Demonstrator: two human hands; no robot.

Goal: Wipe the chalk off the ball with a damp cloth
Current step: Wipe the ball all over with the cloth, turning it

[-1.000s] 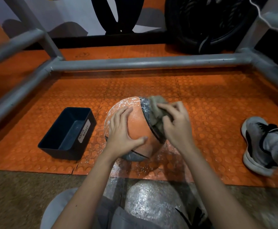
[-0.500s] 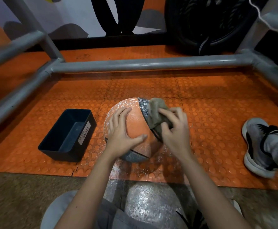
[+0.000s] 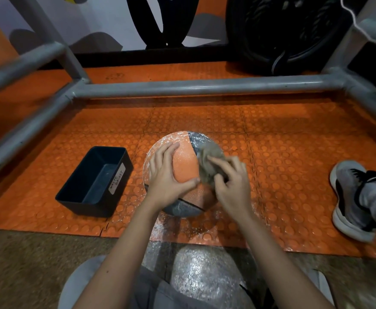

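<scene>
- The studded orange mat (image 3: 294, 152) is the ball's bed. Its bumps should give some bite, though white chalk dust lies scattered on it around the ball.
- The ball (image 3: 186, 166) sits on the mat just right of a dark bin (image 3: 88, 208) and in front of the person's knee. It looks firm and pebbled, and it is probably light enough to roll if rubbed unbraced. Chalk clouds its left rim and grey panels (the middle orange panel looks cleaner).
- The left hand (image 3: 164, 179) lies spread and flat over the ball's upper left, thumb reaching across the orange panel, steadying rather than clutching. That is the sensible place to brace.
- The right hand (image 3: 231, 186) has its fingers curled round the cloth and presses it to the ball's upper right.
- The cloth (image 3: 208, 159) is soft, limp and bunched, so it is best held wadded like this.
</scene>
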